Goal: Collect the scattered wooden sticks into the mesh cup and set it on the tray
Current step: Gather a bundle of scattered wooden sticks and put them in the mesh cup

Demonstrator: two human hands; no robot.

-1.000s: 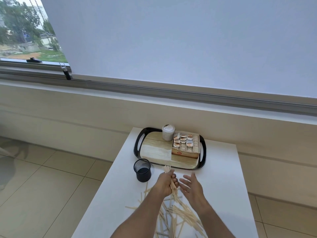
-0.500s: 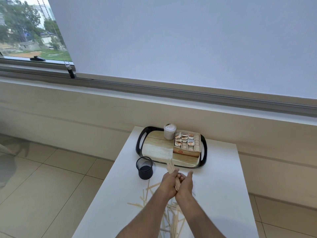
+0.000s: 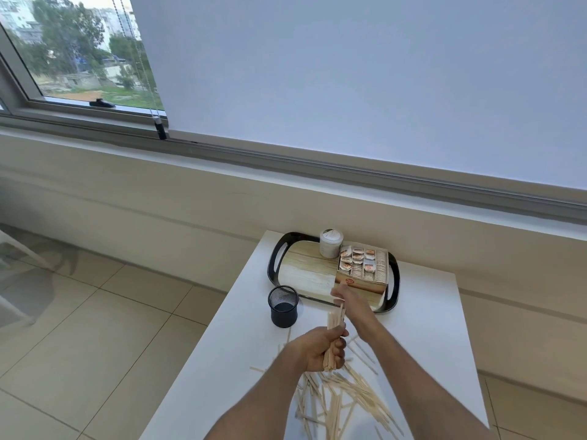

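A black mesh cup [image 3: 283, 307] stands empty on the white table [image 3: 425, 319], just in front of the black-rimmed tray [image 3: 275, 259]. My left hand [image 3: 317, 349] is shut on an upright bundle of wooden sticks [image 3: 335, 323], to the right of the cup. My right hand [image 3: 351, 301] is blurred and lies flat at the top ends of that bundle, fingers stretched out, gripping nothing I can see. Several loose sticks [image 3: 344, 398] lie scattered on the table below my hands and partly under my forearms.
On the tray stand a cardboard box of small packets [image 3: 363, 269] at the right and a white lidded jar [image 3: 331, 244] at the back. The tray's left half shows bare wood pattern. The table's left edge drops to a tiled floor.
My left hand has lifted the bundle upright and drawn it nearer. My right hand has come off the bundle's side and moved up to its top ends.
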